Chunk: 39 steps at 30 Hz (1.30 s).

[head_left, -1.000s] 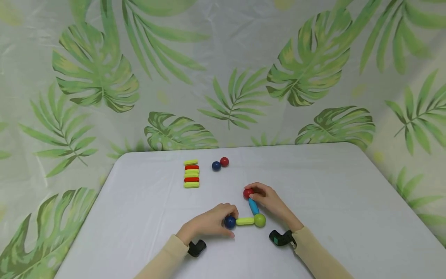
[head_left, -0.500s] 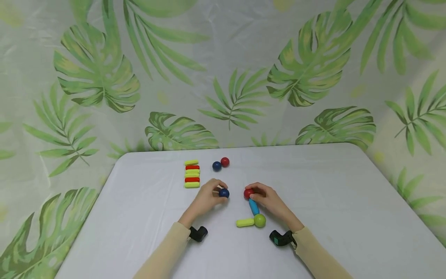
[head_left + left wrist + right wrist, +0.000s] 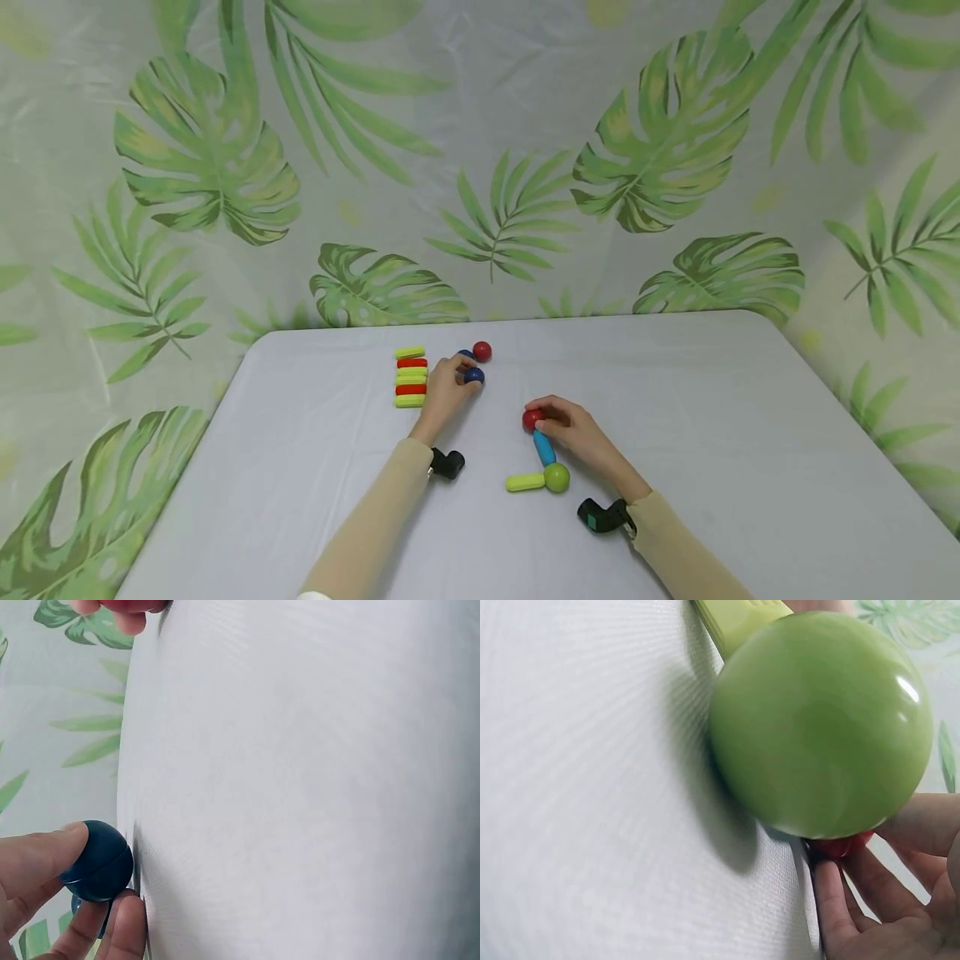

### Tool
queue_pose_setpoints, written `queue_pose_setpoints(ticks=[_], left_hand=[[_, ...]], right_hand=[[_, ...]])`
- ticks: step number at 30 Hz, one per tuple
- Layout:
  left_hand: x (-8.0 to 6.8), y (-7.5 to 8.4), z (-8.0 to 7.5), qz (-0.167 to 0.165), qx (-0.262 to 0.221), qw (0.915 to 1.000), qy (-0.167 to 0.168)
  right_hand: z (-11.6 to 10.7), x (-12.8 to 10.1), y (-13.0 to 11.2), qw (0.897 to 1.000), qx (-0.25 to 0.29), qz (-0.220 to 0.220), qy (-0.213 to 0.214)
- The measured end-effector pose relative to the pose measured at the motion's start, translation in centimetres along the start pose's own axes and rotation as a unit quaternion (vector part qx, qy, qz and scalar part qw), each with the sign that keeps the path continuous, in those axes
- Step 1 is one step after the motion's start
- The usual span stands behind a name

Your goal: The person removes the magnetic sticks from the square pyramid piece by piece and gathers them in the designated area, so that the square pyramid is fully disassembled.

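- Table (image 3: 712, 433), covered in white, carries every piece; the built chain lies near the middle of it.
- Chain parts are laid in an angle: a blue stick (image 3: 544, 447) runs from the red ball (image 3: 532, 419) toward the near edge to a green ball (image 3: 557, 477), and a yellow-green stick (image 3: 525, 482) points left from that ball.
- Right hand (image 3: 573, 429) is curled on the red ball, which is held at the fingertips.
- Left hand (image 3: 444, 387) pinches a dark blue ball (image 3: 473, 376) between thumb and fingers (image 3: 34, 859), just beside the stack of sticks (image 3: 411, 377) and two loose balls.
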State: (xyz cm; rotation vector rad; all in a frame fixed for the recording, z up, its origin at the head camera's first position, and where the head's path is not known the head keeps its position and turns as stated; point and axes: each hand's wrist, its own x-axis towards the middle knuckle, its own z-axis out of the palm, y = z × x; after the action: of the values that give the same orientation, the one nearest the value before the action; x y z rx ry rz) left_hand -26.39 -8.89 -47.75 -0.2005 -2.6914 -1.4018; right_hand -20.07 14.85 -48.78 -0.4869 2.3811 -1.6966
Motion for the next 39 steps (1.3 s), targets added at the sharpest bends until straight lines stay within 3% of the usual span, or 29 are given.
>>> queue_pose_setpoints(ticks=[5,9,12,14,16,17,19,21,24,29,32,37,39], left_hand=[[-0.3,0.1,-0.2,-0.008,0.011,0.9999,-0.004],[-1.6,0.4,-0.7,0.016,0.017,0.9996,-0.013],[-3.5,1.1,-1.2,0.064,0.005,0.9946,-0.081],[-5.0,1.8,-1.3,0.103,0.003,0.9802,-0.169],[-6.6,2.5,-0.9,0.135,0.010,0.9548,-0.265],[-7.3,2.8,-0.7,0.148,0.023,0.9419,-0.300],[-8.5,3.2,0.1,0.177,0.067,0.9230,-0.335],[-9.3,3.5,0.7,0.201,0.110,0.9158,-0.330],[-9.9,3.9,1.3,0.227,0.162,0.9126,-0.299],[-9.7,4.4,1.0,0.261,0.211,0.8995,-0.280],[-9.5,4.2,0.6,0.262,0.197,0.9020,-0.281],[-8.9,2.9,-1.0,0.218,0.101,0.9336,-0.266],[-8.8,2.1,-1.8,0.204,0.078,0.9414,-0.257]], right_hand=[[0.1,0.1,0.0,1.000,-0.002,0.005,0.000],[0.0,0.0,-0.1,1.000,-0.006,0.006,0.002],[0.0,0.0,0.0,1.000,-0.010,0.009,0.002],[0.0,0.0,0.1,1.000,-0.011,0.009,0.005],[-0.1,0.1,0.2,1.000,-0.009,0.003,0.003],[-0.1,0.1,0.1,1.000,-0.008,-0.001,0.002],[-0.1,0.1,0.0,1.000,-0.007,-0.008,0.002],[-0.1,0.0,-0.3,1.000,-0.008,-0.013,-0.003],[-0.1,-0.4,-1.3,1.000,-0.010,-0.013,-0.008],[-0.2,-0.8,-2.9,1.000,-0.006,-0.010,-0.014],[-0.2,-0.6,-2.0,1.000,-0.006,-0.012,-0.011],[0.0,0.0,-0.1,1.000,-0.013,-0.006,-0.001],[0.0,0.0,0.1,1.000,-0.012,0.009,0.006]])
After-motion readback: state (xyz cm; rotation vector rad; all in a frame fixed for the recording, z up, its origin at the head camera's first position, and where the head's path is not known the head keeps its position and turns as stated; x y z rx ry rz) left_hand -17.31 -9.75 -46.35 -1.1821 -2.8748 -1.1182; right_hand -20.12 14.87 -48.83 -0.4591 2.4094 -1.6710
